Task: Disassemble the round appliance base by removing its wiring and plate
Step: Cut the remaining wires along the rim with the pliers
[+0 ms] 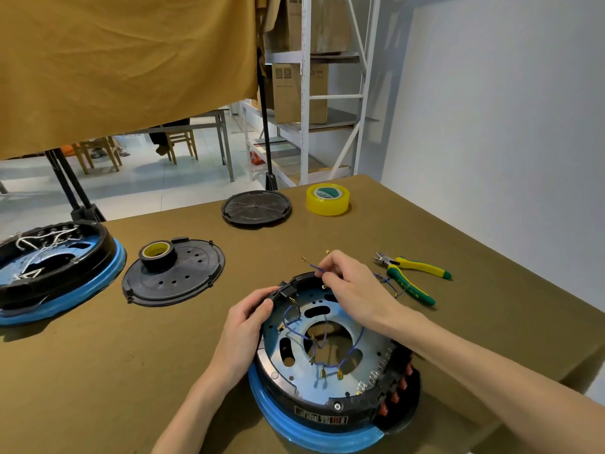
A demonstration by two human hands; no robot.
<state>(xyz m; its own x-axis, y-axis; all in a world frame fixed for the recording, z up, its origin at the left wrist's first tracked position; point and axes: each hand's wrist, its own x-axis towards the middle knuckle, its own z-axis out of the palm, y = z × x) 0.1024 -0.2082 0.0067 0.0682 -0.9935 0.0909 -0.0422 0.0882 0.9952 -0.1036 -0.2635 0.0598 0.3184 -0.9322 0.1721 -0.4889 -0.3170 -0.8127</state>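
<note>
Here the right hand (352,283) pinches a blue wire (315,267) above the round appliance base (330,417), while the left hand (248,317) grips its black rim; green-handled cutters (411,278) lie just right.

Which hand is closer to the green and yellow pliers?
The right hand. It pinches a blue wire over the base's far rim, just left of the pliers. The left hand grips the base's left rim, farther away.
</note>
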